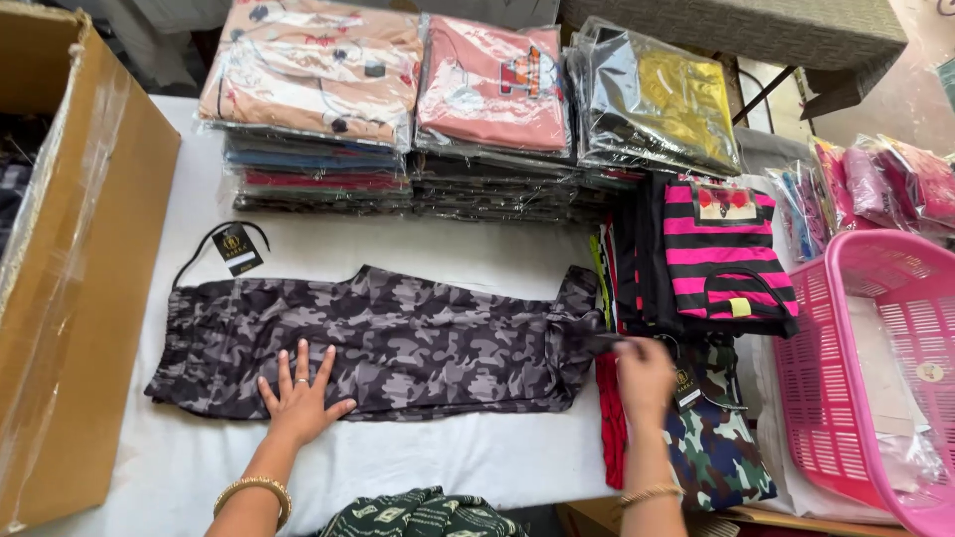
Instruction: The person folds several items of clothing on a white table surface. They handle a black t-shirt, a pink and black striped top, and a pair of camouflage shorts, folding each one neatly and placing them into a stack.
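A pair of grey camouflage trousers [418, 338] lies flat across the white table, waistband to the left. My left hand [298, 398] presses flat on its lower middle, fingers spread. My right hand [642, 373] pinches the trousers' leg end at the right, blurred by motion. A black hang tag [239, 249] on a cord lies above the waistband. Under my right hand sits a green camouflage garment [716, 447] with a red one beside it.
A large cardboard box [90, 278] stands at the left. Stacks of bagged garments [487, 109] line the back. A pink-and-black striped top [721, 259] lies at the right, next to a pink plastic basket [865, 378].
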